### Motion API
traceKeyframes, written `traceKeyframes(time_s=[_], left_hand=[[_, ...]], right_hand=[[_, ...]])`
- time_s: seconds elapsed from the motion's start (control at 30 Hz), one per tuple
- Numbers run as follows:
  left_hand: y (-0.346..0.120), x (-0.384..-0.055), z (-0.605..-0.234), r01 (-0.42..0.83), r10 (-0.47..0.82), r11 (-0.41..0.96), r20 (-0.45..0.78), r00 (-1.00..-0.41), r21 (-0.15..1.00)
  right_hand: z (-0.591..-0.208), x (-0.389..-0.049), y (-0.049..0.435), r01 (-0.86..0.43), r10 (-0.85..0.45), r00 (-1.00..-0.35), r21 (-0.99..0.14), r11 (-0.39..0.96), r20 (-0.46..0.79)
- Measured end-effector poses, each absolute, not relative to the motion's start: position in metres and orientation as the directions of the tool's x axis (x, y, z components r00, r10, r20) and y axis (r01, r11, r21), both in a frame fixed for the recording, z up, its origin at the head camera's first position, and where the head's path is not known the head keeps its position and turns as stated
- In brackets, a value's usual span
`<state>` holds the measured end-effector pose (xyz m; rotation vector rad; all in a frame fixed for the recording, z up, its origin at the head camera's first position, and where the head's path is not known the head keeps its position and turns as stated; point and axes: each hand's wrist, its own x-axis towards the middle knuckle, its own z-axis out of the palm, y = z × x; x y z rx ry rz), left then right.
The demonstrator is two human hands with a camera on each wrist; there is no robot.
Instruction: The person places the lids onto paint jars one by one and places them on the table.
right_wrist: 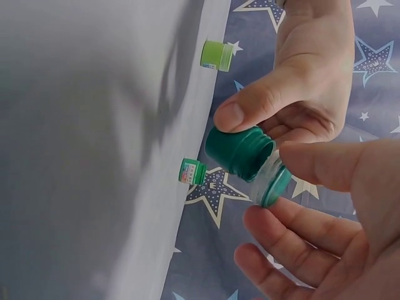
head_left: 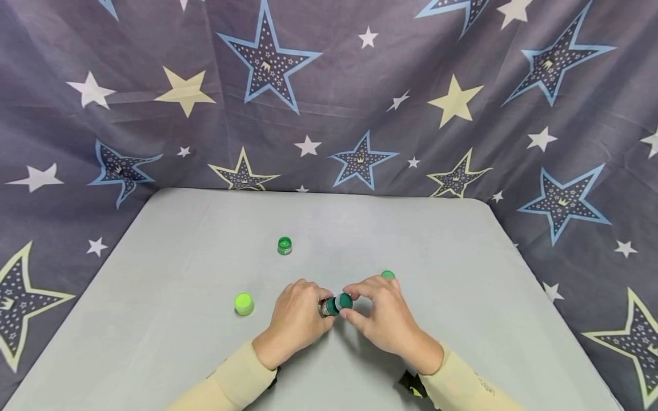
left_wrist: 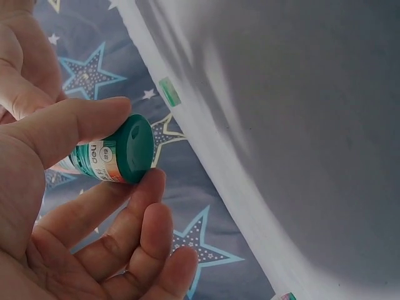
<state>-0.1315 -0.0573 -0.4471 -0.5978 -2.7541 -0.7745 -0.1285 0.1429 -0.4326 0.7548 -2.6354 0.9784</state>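
My left hand grips a small dark green jar between thumb and fingers. The jar is tipped on its side, held over the table, its threaded mouth turned toward my right hand. Thumb and fingertips of that hand pinch a round lid with a translucent rim and green top. In the right wrist view the lid sits askew at the mouth, and part of the jar's dark green inside shows. A printed label and the flat base of the jar face the left wrist view.
A lime green jar stands left of my left hand. Farther back is a green jar with its top uncovered. Another green round top peeks out behind my right hand. A star-patterned cloth hangs behind the grey table.
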Motion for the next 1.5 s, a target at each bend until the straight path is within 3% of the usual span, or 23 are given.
traceKeyframes(time_s=[0.97,1.5], left_hand=[[-0.0539,-0.1301,-0.4491,0.454,0.336,0.786,0.327,-0.883,0.419],[-0.0534,-0.1298,-0.4504,0.462,0.345,0.790,0.330,-0.879,0.404]], right_hand=[[-0.4409,-0.1285,0.1377,-0.556,-0.413,-0.831,-0.549,0.624,0.373],[-0.4406,-0.1283,0.1361,-0.512,-0.385,-0.859,-0.571,0.641,0.338]])
